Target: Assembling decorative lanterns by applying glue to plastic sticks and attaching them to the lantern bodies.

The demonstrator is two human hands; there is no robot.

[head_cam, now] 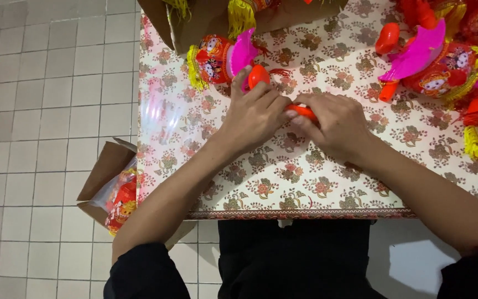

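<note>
Head view, looking down on a tabletop (305, 182) covered with a floral-patterned cloth. The left hand (253, 113) and right hand (333, 124) meet near the middle of the tabletop over an orange plastic handle (304, 111). The right hand's fingers (297, 119) are pressed together and pinch the handle's stick; the left hand's fingers (269, 94) are curled close around its other end, where a rounded orange knob (258, 75) shows above the knuckles. Whether the left thumb touches the stick cannot be told — the hand hides it.

Just beyond the left hand lies a red paper lantern (214, 58) with a pink fan-shaped panel and yellow fringe, touching the knob's side. At the far right a heap of like lanterns (443, 61) with loose orange handles rests on the cloth. An open cardboard box (206, 19) stands at the tabletop's far edge; a second box (106, 171) with wrapped red pieces sits on the tiled floor (40, 111) at left.
</note>
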